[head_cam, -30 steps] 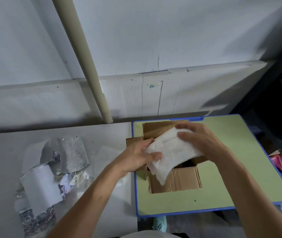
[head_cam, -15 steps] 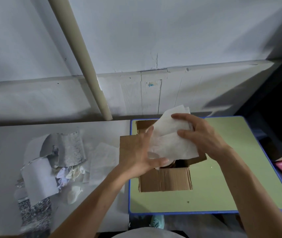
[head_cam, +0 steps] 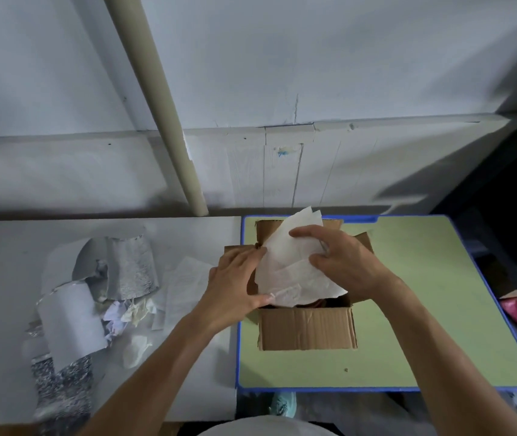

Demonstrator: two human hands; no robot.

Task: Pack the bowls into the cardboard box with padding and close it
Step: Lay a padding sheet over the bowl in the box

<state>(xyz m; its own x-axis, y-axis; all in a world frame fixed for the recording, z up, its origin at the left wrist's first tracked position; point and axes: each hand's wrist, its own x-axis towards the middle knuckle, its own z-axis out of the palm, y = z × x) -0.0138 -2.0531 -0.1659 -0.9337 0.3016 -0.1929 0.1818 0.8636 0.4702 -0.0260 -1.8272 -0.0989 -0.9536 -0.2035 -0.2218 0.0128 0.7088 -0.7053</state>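
Right, status. right hand (head_cam: 342, 262) has its fingers curled over the top of the white padding sheet (head_cam: 291, 272), with the thumb on it, so that side is gripped. left hand (head_cam: 235, 284) has its fingers nearly straight, laid flat along the sheet's left edge, and the thumb stretched out to the lower corner. It steadies the sheet more than it grips it.

The sheet sits tilted over the mouth of the cardboard box (head_cam: 307, 328). Its far corner pokes up past the back flap and its lower edge dips into the opening. All the box flaps are open. The bowls can't be made out as such: something dark and brownish shows just under the sheet's lower edge, and I cannot tell what it is.

The box stands on the green table (head_cam: 439, 309) with the blue rim, near its left edge. On the white table (head_cam: 5, 278) beside it are a pile of foil wrap (head_cam: 125, 272) and a loose white sheet (head_cam: 188, 284), presumably spare padding.

My read on the step: a top layer of padding is going in, and closing hasn't begun.

Next move: push the sheet down flat inside the walls and tuck the raised corner below the rim so the flaps can fold shut. If it bunches or rides over the rim, the flaps likely won't lie flat. Use an open palm and light pressure, given there may be breakables underneath.
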